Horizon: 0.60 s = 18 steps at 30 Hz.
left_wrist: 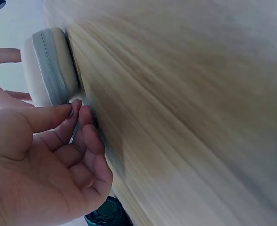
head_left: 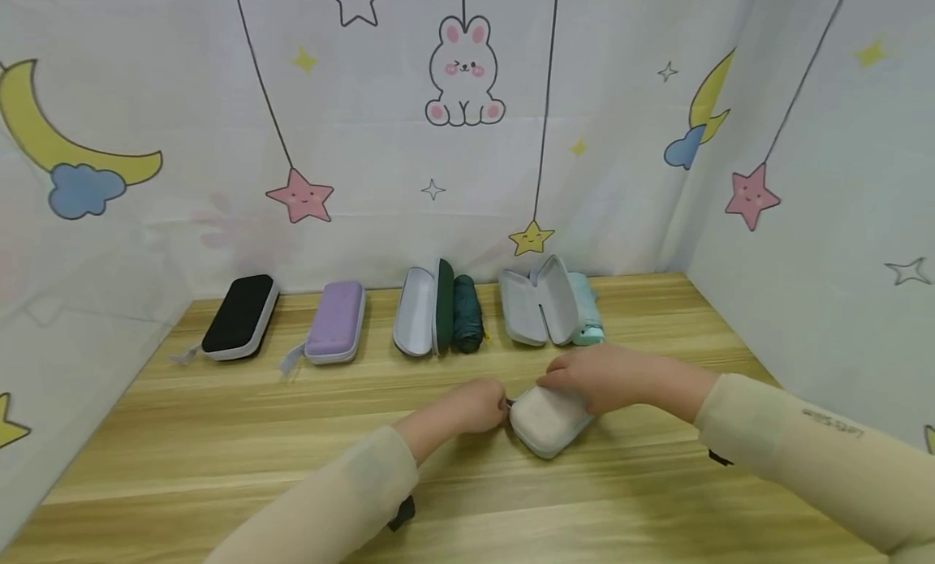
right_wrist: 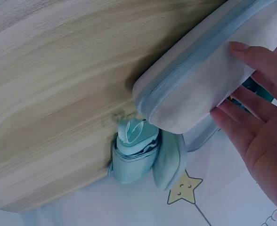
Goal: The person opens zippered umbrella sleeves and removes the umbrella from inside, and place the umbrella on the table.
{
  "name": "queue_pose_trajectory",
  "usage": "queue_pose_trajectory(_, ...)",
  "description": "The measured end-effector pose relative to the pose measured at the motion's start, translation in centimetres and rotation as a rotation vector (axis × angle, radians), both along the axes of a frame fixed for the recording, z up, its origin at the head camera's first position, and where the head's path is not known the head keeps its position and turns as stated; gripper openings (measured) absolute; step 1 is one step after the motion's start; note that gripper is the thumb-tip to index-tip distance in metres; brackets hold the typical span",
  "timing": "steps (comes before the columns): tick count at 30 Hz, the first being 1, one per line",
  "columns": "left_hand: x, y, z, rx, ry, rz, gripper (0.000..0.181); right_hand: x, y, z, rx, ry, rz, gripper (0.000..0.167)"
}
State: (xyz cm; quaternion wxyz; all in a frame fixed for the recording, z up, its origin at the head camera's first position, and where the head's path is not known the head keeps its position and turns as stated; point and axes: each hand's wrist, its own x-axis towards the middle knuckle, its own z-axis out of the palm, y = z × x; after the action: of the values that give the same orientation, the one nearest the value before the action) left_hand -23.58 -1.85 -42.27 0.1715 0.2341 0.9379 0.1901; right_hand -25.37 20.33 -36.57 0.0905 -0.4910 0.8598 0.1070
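A beige zip case (head_left: 549, 418) with a grey zipper band lies closed on the table between my hands. At its left corner, the thumb and fingertips of my left hand (head_left: 478, 406) pinch the small zipper pull; the left wrist view shows this hand (left_wrist: 49, 160) beside the zipper band, the pull mostly hidden. My right hand (head_left: 601, 377) grips the case from the far right, thumb on one side and fingers on another. In the right wrist view, this hand's thumb (right_wrist: 256, 54) presses the pale fabric.
Along the back stand a black case (head_left: 239, 316), a purple case (head_left: 336, 320), an open dark green case (head_left: 418, 312) beside a dark folded umbrella (head_left: 467, 314), and an open grey-lined case (head_left: 522, 308) beside a mint folded umbrella (head_left: 587, 308). A printed curtain (head_left: 394, 158) hangs behind.
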Motion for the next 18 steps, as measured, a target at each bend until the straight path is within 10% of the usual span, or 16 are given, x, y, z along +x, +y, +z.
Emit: queue_pose_trajectory(18, 1.5, -2.6, 0.6, -0.097, 0.126, -0.04, 0.029, 1.1, -2.2, -0.1, 0.081, 0.058, -0.045, 0.077)
